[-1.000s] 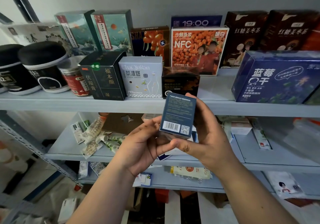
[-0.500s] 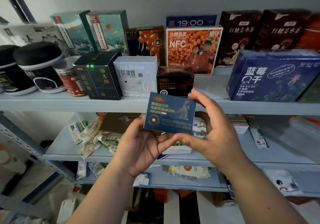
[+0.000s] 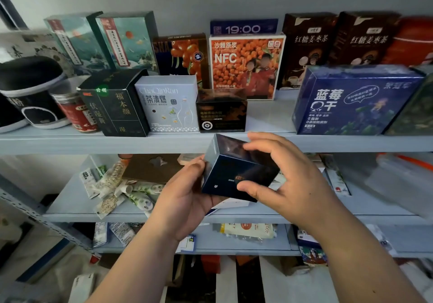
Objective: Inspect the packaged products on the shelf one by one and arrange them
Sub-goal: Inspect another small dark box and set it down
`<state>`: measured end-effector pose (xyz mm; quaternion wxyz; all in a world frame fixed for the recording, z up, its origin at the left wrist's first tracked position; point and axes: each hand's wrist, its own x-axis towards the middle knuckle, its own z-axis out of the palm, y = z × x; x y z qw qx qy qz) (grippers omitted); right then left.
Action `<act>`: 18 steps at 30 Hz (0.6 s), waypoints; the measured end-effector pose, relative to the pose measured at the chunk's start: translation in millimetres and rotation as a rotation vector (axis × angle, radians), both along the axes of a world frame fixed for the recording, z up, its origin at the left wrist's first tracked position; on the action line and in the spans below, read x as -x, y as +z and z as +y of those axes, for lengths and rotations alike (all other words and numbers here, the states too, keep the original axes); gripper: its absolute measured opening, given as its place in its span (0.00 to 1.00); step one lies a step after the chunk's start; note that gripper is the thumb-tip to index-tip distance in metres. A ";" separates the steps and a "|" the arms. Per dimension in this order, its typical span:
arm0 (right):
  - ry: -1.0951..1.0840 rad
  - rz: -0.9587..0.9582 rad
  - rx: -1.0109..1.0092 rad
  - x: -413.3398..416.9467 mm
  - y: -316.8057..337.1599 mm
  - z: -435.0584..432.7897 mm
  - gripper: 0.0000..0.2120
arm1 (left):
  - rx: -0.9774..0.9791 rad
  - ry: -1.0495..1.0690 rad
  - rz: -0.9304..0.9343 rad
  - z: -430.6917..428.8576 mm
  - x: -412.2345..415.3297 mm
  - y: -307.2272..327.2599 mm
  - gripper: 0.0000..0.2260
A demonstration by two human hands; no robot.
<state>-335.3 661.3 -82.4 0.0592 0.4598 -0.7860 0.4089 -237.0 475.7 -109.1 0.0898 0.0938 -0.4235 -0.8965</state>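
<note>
In hand: small dark-blue cardboard box [image 3: 236, 171], mid-air, just below front edge of grey metal top shelf [image 3: 70, 142], tilted corner-up. Left hand [image 3: 185, 199] cups it from beneath, thumb on pale side. Right hand [image 3: 288, 185] grips it, fingers curled over top, thumb on front face. Inspection looks under way, box not yet shelved. Likely slot: gap between small black carton [image 3: 221, 110] and large blue blueberry box [image 3: 356, 101]. Plenty of packages left to check, it seems.

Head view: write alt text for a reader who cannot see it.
The left hand and right hand hold a dark blue box, tilted, before a grey shelf. On it stand a black box, a white tea box, an orange NFC box and a blueberry box.
</note>
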 end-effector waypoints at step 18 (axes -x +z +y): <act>-0.406 0.500 -0.220 42.7 16.9 -7.3 0.26 | 2.273 0.429 -0.089 2.7 67.2 44.1 0.36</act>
